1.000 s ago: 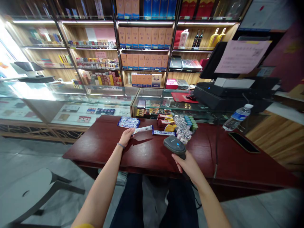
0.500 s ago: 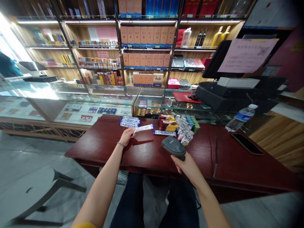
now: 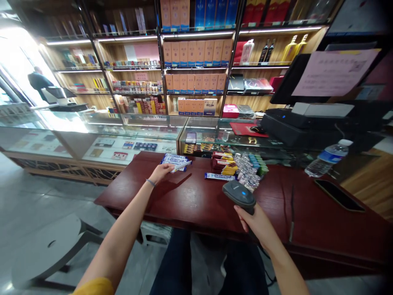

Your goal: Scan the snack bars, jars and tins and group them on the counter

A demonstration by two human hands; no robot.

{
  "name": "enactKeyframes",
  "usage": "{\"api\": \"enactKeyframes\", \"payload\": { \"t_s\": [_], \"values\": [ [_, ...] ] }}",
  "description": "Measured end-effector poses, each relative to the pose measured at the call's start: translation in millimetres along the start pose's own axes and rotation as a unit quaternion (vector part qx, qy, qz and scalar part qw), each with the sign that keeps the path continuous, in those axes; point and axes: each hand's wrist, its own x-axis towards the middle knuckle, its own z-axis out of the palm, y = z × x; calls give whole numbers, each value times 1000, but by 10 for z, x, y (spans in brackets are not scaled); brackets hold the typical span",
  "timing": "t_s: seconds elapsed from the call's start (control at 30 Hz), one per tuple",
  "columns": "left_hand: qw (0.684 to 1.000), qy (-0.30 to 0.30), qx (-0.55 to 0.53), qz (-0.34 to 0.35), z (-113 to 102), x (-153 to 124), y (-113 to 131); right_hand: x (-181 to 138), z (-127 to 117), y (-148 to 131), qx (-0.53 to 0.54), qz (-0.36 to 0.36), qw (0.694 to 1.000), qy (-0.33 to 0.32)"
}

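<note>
In my left hand (image 3: 161, 172) a slim blue-and-white snack packet (image 3: 182, 166) is pinched by one end, tilted edge-on just in front of a pile of similar packets (image 3: 172, 159). My right hand (image 3: 253, 217) grips a dark grey barcode scanner (image 3: 239, 193) by its handle; a blue light glows on its top. Beyond the scanner lies a single blue-and-white packet (image 3: 220, 176). Behind it are stacked red and yellow wrapped snacks (image 3: 223, 162), and beside them several small silver-topped containers (image 3: 246, 170) with green ones at the right.
The dark red desk (image 3: 190, 200) meets a glass display counter (image 3: 138, 127). At right stand a water bottle (image 3: 328, 159), a phone (image 3: 339, 195) and a monitor with a pink sheet (image 3: 336, 73). A grey stool (image 3: 49, 250) is at lower left. A person (image 3: 39, 84) is far left.
My left hand has moved left with the packet toward the pile, and the packet has turned edge-on. The scanner's light is now blue. The view has shifted slightly left.
</note>
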Motion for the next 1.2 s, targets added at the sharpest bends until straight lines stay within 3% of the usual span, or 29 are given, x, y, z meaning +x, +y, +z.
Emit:
{"api": "enactKeyframes", "payload": {
  "t_s": [0.1, 0.33, 0.83, 1.2],
  "values": [
    [994, -22, 92, 45, -246, 143, 108, -10, 37, -53, 9, 0, 1000, 15],
    [945, 46, 303, 111, -484, 406, 111, -20, 76, -89, -11, 9, 1000, 25],
    [932, 118, 316, 129, -455, 718, -464, 52, -28, 105, -40, 9, 998, 53],
    [903, 65, 388, 171, -491, 604, -660, 78, 0, 74, -58, 31, 997, 39]
  ]
}}
